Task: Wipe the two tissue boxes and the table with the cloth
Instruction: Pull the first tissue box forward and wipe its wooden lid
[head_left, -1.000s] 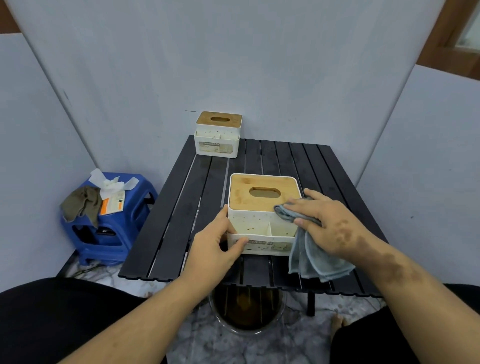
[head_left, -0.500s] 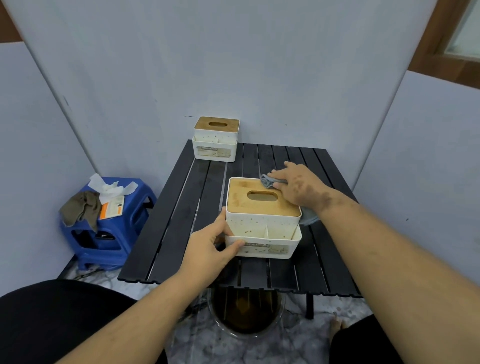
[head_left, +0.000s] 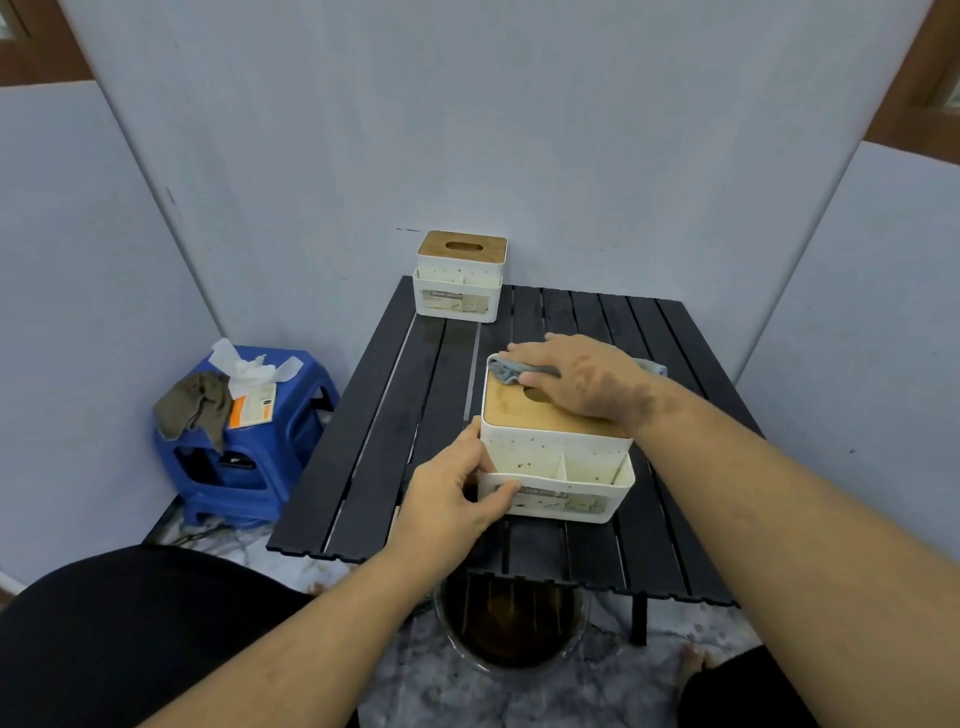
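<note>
Bamboo-lidded and white, the near tissue box (head_left: 556, 457) sits at the front of the black slatted table (head_left: 395, 415). The left hand (head_left: 457, 499) grips its left front corner, thumb on the front pocket. The right hand (head_left: 576, 379) lies flat, fingers straight, pressing the grey cloth (head_left: 506, 370) onto the lid's far edge. The second tissue box (head_left: 460, 275) stands at the table's back edge, well apart

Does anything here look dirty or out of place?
Yes. The near tissue box has brown specks on its white front, and the table shows a wet-looking patch before the far box.
</note>
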